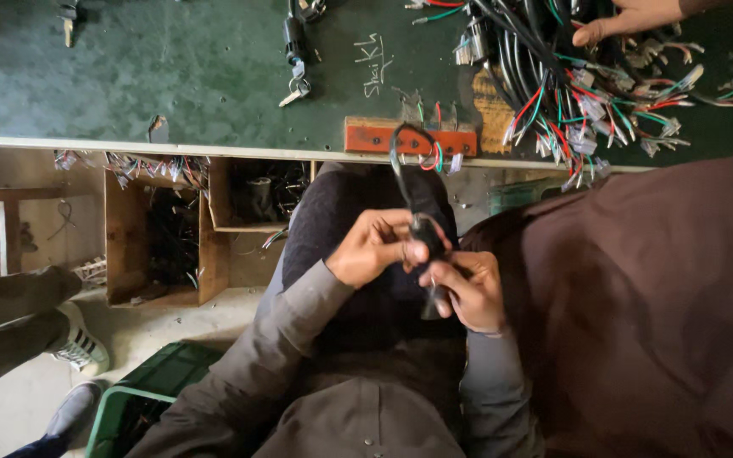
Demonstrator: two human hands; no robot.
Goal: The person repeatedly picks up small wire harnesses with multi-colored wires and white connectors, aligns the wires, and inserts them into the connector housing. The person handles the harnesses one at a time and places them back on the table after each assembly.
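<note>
Two bare hands meet above the lap, below the edge of the green-topped workbench. The left hand pinches, with curled fingers, a small black cylindrical connector on a dark looped cable; the right hand closes round the same part from below. The cable rises to an orange wooden block at the bench edge. A co-worker's hand rests on a bundle of multicoloured wires.
</note>
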